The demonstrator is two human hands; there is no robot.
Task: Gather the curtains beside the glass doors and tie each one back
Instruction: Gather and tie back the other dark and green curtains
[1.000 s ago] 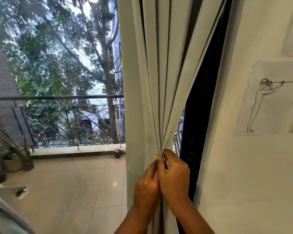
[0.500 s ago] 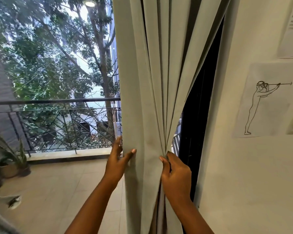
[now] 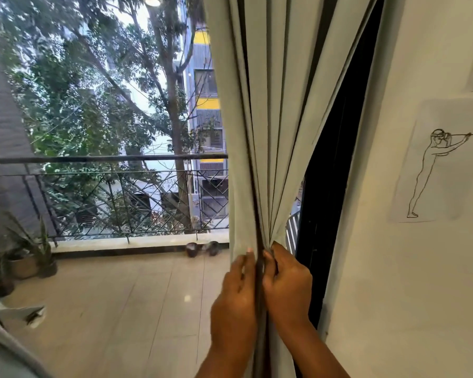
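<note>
Curtain: a pale grey-green curtain (image 3: 260, 126) hangs in the middle of the view, right of the open glass and left of the wall; its folds run down and narrow to a bunch just above the hands.
Left hand: the left hand (image 3: 236, 293) is on the left side of the bunch, back toward the camera, fingers curled round the cloth and gripping the left folds.
Right hand: the right hand (image 3: 286, 285) is on the right side of the bunch, fingers bent over the cloth and pinching the right folds; the two hands sit close together with only a dark crease of curtain between them.
Door frame: a dark door frame (image 3: 331, 170) shows as a tall black strip just right of the curtain, between it and the wall.
Wall: a white wall (image 3: 393, 296) fills the right side; a sheet with a line drawing (image 3: 437, 162) of a standing figure is stuck on it, and the corner of another sheet shows above.
Balcony: beyond the glass, a tiled floor (image 3: 120, 301) runs out to a metal railing (image 3: 107, 184) at the far edge.
Plants: potted plants (image 3: 28, 257) stand at the far left of the balcony by a grey wall.
Pots: two small dark pots (image 3: 202, 248) sit on the floor below the railing, just left of the curtain.
Outside: trees (image 3: 93, 91) and a building with yellow bands lie far beyond the railing.
</note>
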